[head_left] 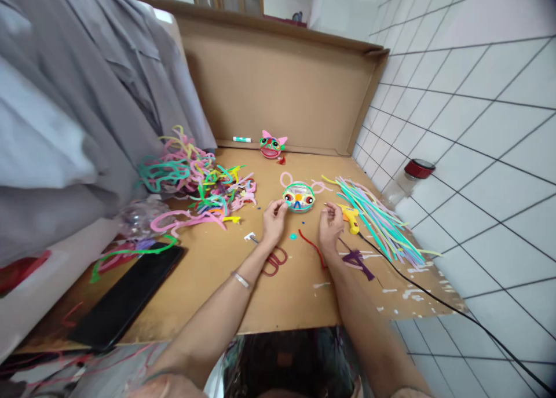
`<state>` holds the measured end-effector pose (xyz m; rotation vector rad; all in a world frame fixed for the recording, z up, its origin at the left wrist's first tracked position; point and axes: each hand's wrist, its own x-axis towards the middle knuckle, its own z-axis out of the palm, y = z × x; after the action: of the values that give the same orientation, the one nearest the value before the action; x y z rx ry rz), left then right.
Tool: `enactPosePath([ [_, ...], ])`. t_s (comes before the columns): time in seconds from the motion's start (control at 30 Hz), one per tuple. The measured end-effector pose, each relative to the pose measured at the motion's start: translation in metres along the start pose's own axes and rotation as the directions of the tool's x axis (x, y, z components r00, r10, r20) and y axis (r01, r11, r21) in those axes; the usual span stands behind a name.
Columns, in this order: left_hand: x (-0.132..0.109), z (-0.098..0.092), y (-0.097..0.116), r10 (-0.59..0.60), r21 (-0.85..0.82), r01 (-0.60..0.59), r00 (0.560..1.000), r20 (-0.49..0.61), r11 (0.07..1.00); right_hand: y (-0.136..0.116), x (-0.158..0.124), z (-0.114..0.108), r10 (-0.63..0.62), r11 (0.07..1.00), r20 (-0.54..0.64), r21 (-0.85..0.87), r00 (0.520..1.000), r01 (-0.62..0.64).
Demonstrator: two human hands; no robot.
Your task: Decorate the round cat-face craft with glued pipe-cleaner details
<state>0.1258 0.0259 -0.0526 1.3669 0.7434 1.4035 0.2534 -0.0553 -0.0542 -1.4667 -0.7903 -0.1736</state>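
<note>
A round craft face (299, 198) with red-ringed eyes, an orange nose and pink pipe-cleaner loops lies in the middle of the table. My left hand (274, 219) is at its lower left edge, thumb and fingers pinched; a speck of teal shows at the fingertips, too small to name. To the right of the face, my right hand (330, 224) is closed with curled fingers, and what it may hold cannot be made out. Beside it lies a yellow glue gun (351, 219). A teal disc (293, 236) and a red pipe cleaner (311, 244) lie between my hands.
Scissors (274, 262) lie under my left forearm. Loose pipe cleaners (186, 172) heap at left, near a black phone-like slab (130, 294). Straight pipe cleaners (377, 221) and a red-lidded jar (410, 181) are at right. A finished-looking pink-eared face (271, 146) stands behind. The black cord (417, 282) crosses the right side.
</note>
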Motion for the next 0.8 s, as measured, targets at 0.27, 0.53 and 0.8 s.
enactPosePath([
  [0.27, -0.001, 0.004, 0.001, 0.045, -0.026, -0.041, 0.978, 0.203, 0.999, -0.017, -0.009, -0.007, -0.409, 0.894, 0.166, -0.121, 0.897, 0.431],
  [0.53, -0.008, 0.008, 0.0, 0.162, -0.024, -0.164, 0.925, 0.345, 0.986, -0.024, -0.017, -0.003, -0.443, 0.859, 0.329, -0.11, 0.834, 0.5],
  [0.8, -0.01, 0.008, 0.005, 0.108, -0.033, -0.103, 0.939, 0.328, 0.994, -0.027, -0.017, 0.002, -0.167, 0.984, 0.31, -0.009, 0.936, 0.179],
])
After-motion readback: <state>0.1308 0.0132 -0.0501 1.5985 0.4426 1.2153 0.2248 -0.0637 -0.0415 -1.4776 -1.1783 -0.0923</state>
